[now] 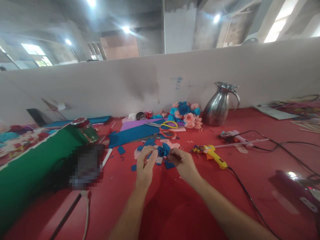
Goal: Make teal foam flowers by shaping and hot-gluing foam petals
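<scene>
Between my two hands is a small blue paper flower (163, 150), held above the red table. The fingers of my left hand (146, 163) pinch its left side. On its right edge, the thumb and fingers of my right hand (183, 163) are closed on a petal. Blue paper pieces (121, 150) and pink scraps lie on the table around and behind the flower. Past them, scissors (170, 125) with yellow and orange handles rest on blue paper sheets (135, 133). A yellow glue gun (212, 155) lies to the right of my right hand.
A steel jug (217, 105) stands at the back right, beside a bunch of pink and blue paper flowers (189, 118). Black cords (246, 190) cross the right side. On the left are a green board (37, 166), a lidded jar (86, 130) and a blurred-out device (87, 166).
</scene>
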A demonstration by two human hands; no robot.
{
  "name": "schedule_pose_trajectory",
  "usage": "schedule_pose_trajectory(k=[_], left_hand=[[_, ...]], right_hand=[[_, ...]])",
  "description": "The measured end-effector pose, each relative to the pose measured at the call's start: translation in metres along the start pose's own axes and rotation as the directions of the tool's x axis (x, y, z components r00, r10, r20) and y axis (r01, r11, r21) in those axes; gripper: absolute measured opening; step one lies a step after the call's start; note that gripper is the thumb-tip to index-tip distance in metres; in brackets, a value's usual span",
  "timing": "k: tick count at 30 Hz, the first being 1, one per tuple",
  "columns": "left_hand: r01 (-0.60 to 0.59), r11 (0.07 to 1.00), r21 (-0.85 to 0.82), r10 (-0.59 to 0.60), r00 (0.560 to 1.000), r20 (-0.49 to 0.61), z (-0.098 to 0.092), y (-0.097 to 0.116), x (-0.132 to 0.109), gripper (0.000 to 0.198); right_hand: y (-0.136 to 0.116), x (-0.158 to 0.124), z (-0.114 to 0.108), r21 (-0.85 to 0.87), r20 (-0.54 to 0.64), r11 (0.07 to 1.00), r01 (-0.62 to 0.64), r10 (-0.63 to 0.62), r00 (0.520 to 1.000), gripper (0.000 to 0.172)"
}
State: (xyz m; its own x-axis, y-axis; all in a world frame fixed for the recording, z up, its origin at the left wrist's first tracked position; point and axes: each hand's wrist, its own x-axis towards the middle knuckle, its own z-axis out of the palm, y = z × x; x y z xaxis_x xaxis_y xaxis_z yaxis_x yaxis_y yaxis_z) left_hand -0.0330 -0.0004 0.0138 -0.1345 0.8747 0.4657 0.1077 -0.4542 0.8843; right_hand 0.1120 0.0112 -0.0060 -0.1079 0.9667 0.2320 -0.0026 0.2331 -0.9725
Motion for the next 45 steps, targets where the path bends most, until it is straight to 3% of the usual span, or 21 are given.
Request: schedule_pose_trajectory(k=[6,13,18,24,27,34,40,42,45], left_hand=[[0.015,0.997,0.073,-0.02,0.997,0.068,-0.003,0.0,0.003,0.02],[0.105,0.994,0.015,-0.105,0.994,0.007,-0.002,-0.002,0.005,0.022],[0.141,0.989,-0.036,-0.14,0.99,0.023,-0.001,-0.006,0.005,0.019],[0.174,0.982,-0.073,-0.177,0.984,-0.036,0.003,0.0,0.004,0.026],[0.136,0.988,-0.076,-0.141,0.988,-0.07,0.003,0.003,0.003,0.029],[0.121,0.992,0.032,-0.122,0.991,0.053,0.001,0.004,0.0,0.022],[0.146,0.982,-0.123,-0.153,0.987,-0.051,0.003,-0.002,0.003,0.015],[0.184,0.961,-0.206,-0.183,0.983,0.022,0.003,-0.004,0.005,0.018],[0.284,0.937,-0.203,-0.234,0.942,0.239,0.003,-0.007,0.006,0.019]], right_hand=[[0.006,0.001,0.002,0.021,0.009,1.0,-0.022,0.022,1.0,0.01],[0.007,0.001,0.007,0.255,0.117,0.954,-0.156,0.13,0.985,0.018],[0.002,0.0,0.005,0.346,0.178,0.911,-0.225,0.172,0.969,0.026],[0.001,0.001,0.002,0.35,0.17,0.905,-0.241,0.192,0.967,0.03],[0.0,0.002,0.002,0.334,0.167,0.913,-0.236,0.189,0.968,0.031],[0.004,0.002,0.005,0.285,0.154,0.935,-0.21,0.172,0.973,0.027],[0.0,0.002,0.003,0.304,0.158,0.93,-0.209,0.167,0.973,0.029],[-0.004,0.002,0.002,0.321,0.177,0.924,-0.207,0.156,0.972,0.029],[-0.008,0.002,-0.001,0.363,0.22,0.907,-0.215,0.141,0.965,0.03]])
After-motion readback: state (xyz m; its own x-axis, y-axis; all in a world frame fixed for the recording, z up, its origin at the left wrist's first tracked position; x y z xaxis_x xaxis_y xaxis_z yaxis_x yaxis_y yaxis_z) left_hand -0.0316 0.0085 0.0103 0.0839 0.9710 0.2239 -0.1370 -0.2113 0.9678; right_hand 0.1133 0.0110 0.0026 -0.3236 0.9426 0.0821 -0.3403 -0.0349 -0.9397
